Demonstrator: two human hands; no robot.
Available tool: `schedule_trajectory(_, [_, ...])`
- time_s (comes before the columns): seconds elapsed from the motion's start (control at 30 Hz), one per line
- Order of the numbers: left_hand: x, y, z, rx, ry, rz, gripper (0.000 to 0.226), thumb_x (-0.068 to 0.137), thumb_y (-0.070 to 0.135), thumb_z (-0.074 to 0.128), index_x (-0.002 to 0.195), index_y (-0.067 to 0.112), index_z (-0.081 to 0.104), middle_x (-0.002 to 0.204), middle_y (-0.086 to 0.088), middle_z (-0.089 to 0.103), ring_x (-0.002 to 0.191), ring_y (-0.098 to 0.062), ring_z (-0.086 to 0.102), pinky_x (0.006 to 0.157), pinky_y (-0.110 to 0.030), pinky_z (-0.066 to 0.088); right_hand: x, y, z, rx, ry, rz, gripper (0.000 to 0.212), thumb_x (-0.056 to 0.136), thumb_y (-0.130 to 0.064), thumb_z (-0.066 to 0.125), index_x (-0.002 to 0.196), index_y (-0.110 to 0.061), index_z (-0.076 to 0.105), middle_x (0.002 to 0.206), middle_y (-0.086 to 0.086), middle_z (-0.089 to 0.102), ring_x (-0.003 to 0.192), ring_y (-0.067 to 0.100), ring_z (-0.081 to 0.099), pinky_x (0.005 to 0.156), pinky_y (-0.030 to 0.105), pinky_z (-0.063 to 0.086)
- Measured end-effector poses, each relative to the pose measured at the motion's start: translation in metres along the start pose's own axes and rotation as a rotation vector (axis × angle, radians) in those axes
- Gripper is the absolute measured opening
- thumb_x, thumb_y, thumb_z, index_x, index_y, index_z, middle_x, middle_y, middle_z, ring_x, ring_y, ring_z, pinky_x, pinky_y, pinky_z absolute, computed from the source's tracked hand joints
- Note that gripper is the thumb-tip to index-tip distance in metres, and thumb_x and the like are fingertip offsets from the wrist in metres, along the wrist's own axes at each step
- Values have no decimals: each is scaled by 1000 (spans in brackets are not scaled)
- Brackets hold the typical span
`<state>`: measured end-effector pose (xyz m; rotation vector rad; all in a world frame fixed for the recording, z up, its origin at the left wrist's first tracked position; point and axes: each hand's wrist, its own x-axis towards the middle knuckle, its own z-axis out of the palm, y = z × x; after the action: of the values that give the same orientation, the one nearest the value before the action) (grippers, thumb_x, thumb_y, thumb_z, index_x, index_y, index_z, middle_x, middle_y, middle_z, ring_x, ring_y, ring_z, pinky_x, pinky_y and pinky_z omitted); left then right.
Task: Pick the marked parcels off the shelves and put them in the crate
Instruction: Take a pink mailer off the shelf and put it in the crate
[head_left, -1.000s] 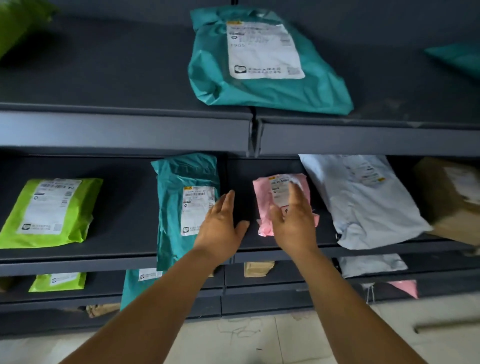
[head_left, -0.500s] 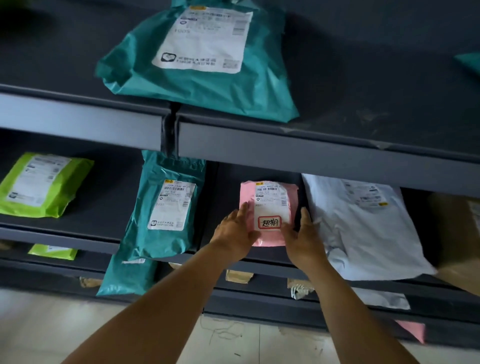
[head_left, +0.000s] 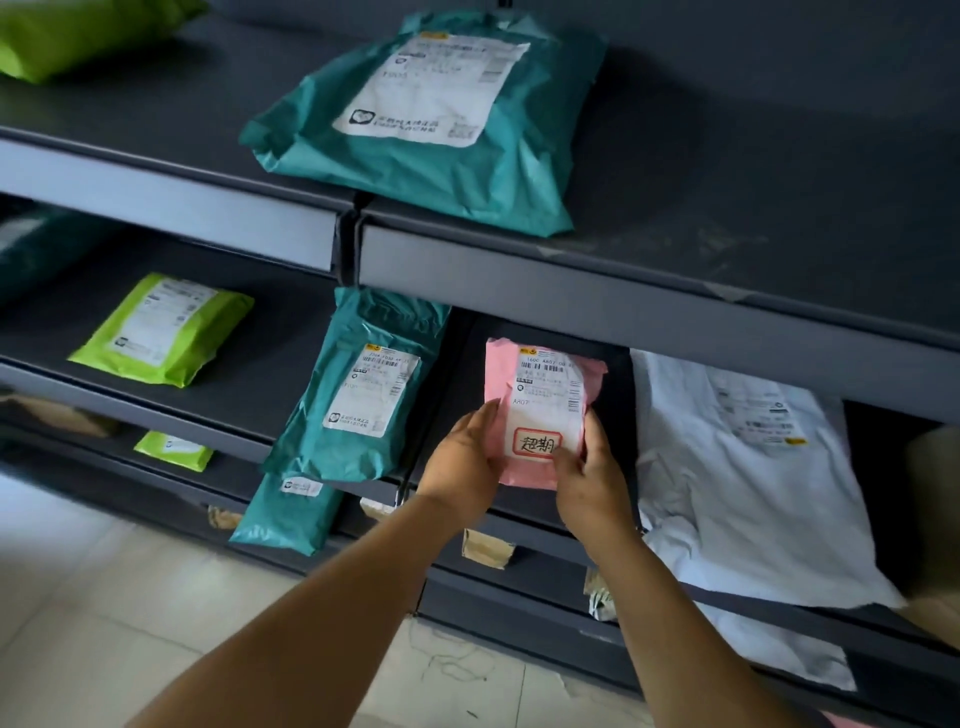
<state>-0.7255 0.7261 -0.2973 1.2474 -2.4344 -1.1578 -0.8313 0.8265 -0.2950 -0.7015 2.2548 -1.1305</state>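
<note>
- Pink parcel (head_left: 540, 410): small soft poly mailer on the middle shelf (head_left: 291, 374), close to that shelf's front edge, in the bay right of the upright divider. Long axis runs front to back, label end deep under the upper shelf (head_left: 675, 291).
- White shipping label covers most of its top; a red-bordered sticker (head_left: 537, 443) with handwritten characters sits at the near end. Reads as the mark, so this is judged a parcel to pull.
- Left hand (head_left: 462, 467): grip closed on the parcel's near left edge, fingers lying along the side, thumb tucked by the sticker.
- Right hand (head_left: 587, 473): grip closed on the near right edge, thumb on top beside the sticker, fingers wrapped under.
- Both hands flank the near end about equally, neither nearer. The parcel lies straight ahead of them, so the draw-out is toward the body along its long axis.
- Film is thin, matte and wrinkled, bulging over flat soft contents; likely light and floppy, far end may sag once clear of the shelf.
- Neighbours: teal parcel (head_left: 358, 389) to the left, overhanging the front edge; grey-white parcel (head_left: 737, 467) just to the right, crumpled, near but apart from the pink one.
- Larger teal mailer (head_left: 431, 124) lies on the upper shelf, directly above; lime-green parcel (head_left: 161, 332) lies far left on the middle shelf.
- Crate not in view.
</note>
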Motion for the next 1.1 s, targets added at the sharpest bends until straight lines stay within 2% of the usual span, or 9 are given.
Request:
schedule_trajectory(0.13, [-9, -3, -20, -46, 119, -17, 68, 91, 10, 55, 150, 24, 26, 148, 2, 38, 130, -18, 44, 108, -25, 35, -2, -20, 9, 79, -21, -71, 53, 98, -20, 47, 147, -34, 30, 135, -6, 56, 115, 14, 57, 89, 22, 43])
schedule_trajectory(0.27, [-20, -9, -48, -61, 214, -43, 68, 91, 11, 56, 150, 24, 26, 149, 1, 38, 133, -19, 40, 110, -26, 31, -8, -47, 22, 114, -49, -163, 51, 99, -19, 47, 145, -37, 33, 133, -8, 57, 105, 5, 56, 81, 17, 42])
schedule_trajectory(0.37, [-32, -21, -74, -47, 292, -49, 67, 90, 10, 56, 150, 23, 26, 150, 1, 37, 134, -19, 39, 109, -25, 29, -14, -69, 40, 87, -78, -225, 51, 99, -20, 48, 145, -36, 33, 133, -3, 58, 112, 14, 59, 82, 18, 42])
schedule_trajectory(0.53, [-64, -53, -118, -49, 413, -98, 66, 90, 11, 57, 148, 25, 29, 147, 3, 40, 130, -17, 43, 108, -28, 34, -37, -104, 83, 120, -160, -352, 53, 97, -14, 49, 145, -34, 35, 135, -5, 56, 113, 11, 58, 87, 20, 45])
schedule_trajectory(0.7, [-109, -98, -164, -72, 522, -138, 62, 90, 11, 57, 146, 26, 34, 140, 5, 46, 122, -16, 49, 99, -27, 40, -73, -137, 138, 126, -259, -435, 54, 97, -14, 49, 145, -36, 35, 133, -8, 57, 111, 10, 59, 92, 29, 51])
schedule_trajectory(0.83, [-150, -137, -203, -109, 604, -198, 60, 88, 9, 56, 143, 28, 39, 132, 3, 53, 114, -17, 54, 97, -35, 48, -112, -167, 184, 115, -324, -497, 53, 97, -14, 49, 144, -34, 36, 129, -8, 59, 111, 11, 60, 94, 29, 50])
schedule_trajectory(0.93, [-183, -171, -233, -140, 658, -228, 61, 86, 10, 57, 141, 30, 41, 129, 5, 55, 112, -16, 57, 93, -40, 52, -146, -190, 220, 110, -383, -541, 51, 97, -14, 49, 143, -35, 38, 124, -10, 61, 106, 8, 61, 87, 24, 51])
schedule_trajectory(1.03, [-221, -209, -261, -162, 707, -270, 61, 86, 12, 59, 141, 32, 41, 130, 8, 53, 113, -15, 55, 93, -40, 52, -182, -210, 262, 98, -433, -602, 51, 97, -16, 49, 144, -34, 37, 126, -9, 60, 107, 8, 60, 87, 27, 53])
schedule_trajectory(1.1, [-247, -234, -280, -168, 739, -298, 60, 87, 12, 60, 141, 31, 41, 129, 8, 54, 113, -15, 56, 93, -39, 53, -208, -223, 291, 90, -472, -639, 49, 98, -19, 49, 144, -33, 37, 126, -11, 59, 105, 6, 60, 79, 17, 51])
